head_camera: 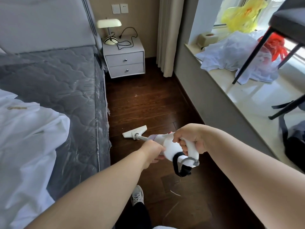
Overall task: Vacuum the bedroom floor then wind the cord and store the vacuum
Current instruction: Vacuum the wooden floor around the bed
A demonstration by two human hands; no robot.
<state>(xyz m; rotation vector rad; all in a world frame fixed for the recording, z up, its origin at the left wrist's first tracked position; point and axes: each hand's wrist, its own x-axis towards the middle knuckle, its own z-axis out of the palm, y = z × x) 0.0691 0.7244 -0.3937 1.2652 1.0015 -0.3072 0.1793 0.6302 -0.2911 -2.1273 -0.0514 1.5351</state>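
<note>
Fingers of my right hand [189, 139] wrap the vacuum [173, 146] handle; my left hand [152, 152] seems to grip its body. Floor head [134, 132] sits beside the bed [74, 90]. Vacuuming's underway; cord-winding and storing remain.

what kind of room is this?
A bedroom, most likely: a mattress on the left, a nightstand with a lamp by the headboard, and a curtain beside the window ledge.

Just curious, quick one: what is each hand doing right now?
Left hand: fingers curled round the body of the white vacuum, holding it.
Right hand: fingers wrapped round the vacuum's handle, gripping it.
</note>
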